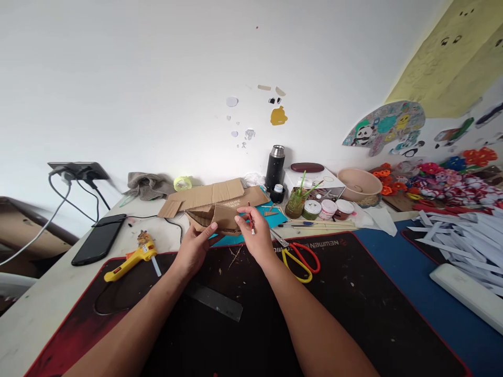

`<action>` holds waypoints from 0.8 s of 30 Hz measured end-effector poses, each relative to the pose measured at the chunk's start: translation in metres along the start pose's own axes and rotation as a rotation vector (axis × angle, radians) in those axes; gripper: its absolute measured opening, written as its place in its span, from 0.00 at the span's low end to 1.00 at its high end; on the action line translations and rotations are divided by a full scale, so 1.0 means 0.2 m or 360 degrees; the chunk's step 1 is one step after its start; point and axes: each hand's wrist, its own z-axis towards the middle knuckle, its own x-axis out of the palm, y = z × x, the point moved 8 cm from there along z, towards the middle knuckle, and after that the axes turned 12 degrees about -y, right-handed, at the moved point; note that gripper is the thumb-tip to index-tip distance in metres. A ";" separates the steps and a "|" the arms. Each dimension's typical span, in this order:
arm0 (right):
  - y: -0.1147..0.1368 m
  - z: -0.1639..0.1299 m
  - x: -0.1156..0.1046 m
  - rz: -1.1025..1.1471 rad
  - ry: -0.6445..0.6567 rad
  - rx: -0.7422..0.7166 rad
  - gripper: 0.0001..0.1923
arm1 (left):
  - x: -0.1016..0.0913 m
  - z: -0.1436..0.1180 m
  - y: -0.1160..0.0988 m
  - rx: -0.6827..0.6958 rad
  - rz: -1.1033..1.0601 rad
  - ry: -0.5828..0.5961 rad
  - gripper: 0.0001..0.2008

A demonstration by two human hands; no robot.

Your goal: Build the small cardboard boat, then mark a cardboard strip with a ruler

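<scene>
Both hands hold a folded piece of brown cardboard [227, 218] above the back edge of the dark mat. My left hand [195, 246] is closed on its lower left side, the thumb lying on the front face. At its right edge my right hand [254, 235] grips the cardboard, with a red pencil [251, 222] also tucked between the fingers. Just right of that hand lie scissors [301, 262] with one red and one yellow handle loop. A dark ruler-like strip [216, 301] rests on the mat below the hands.
A yellow glue gun [131, 263] and a black phone [99, 240] lie at left. Flat cardboard [212, 192] sits behind the hands. Further back stand a black thermos [275, 170], a jar with brushes [295, 203] and paint pots [312, 209]. White paper strips [467, 251] pile up at right.
</scene>
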 end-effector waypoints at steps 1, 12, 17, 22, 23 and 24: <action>0.00 0.00 0.00 -0.0005 -0.0005 0.0001 0.12 | 0.00 0.00 0.00 0.0000 -0.0001 0.0002 0.41; -0.01 -0.02 0.04 0.0199 0.0071 0.0225 0.16 | 0.00 0.01 0.00 0.0015 0.0002 -0.0018 0.40; 0.01 -0.02 0.02 0.0182 0.0032 0.0197 0.16 | -0.01 0.01 -0.01 0.0039 0.0027 -0.0036 0.40; 0.00 -0.01 -0.01 0.0182 -0.0078 0.0195 0.18 | 0.00 0.00 -0.03 0.0076 0.0019 -0.0008 0.39; 0.00 -0.01 -0.01 0.0190 -0.0086 0.0199 0.19 | 0.00 0.00 -0.03 0.0081 0.0019 -0.0006 0.39; 0.00 -0.01 -0.01 0.0198 -0.0085 0.0204 0.19 | 0.00 0.00 -0.03 0.0082 0.0020 -0.0006 0.40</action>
